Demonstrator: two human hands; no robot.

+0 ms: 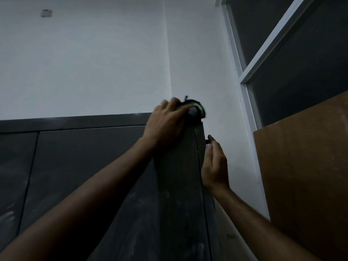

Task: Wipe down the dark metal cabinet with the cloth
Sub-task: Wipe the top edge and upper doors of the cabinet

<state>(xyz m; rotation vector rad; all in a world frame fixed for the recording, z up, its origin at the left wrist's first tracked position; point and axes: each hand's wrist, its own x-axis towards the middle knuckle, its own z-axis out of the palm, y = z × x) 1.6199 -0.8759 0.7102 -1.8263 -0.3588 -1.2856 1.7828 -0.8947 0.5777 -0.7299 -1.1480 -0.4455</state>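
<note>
The dark metal cabinet (79, 166) stands against a white wall (84, 63), its top right corner in the corner of the room, beside a window (301, 59) and a brown board (305, 185). The left hand (165, 123) is raised to that top corner, its fingers (176, 105) curled over a dark cloth (195, 110) with a greenish edge, pressing it against the top of the cabinet. The cloth is blurred and partly hidden by the hand. The right hand (214, 166) lies against the cabinet's right side edge, fingers roughly straight and holding nothing; it appears to steady the panel. Progress: 1 hand is wiping the upper corner. Pale dusty smears show on the lower front panels (150, 232) and at the far left, so in my judgement the front faces remain largely uncleaned. Whether the top surface is done cannot be told, as it is out of sight. Most of the task appears outstanding.
</note>
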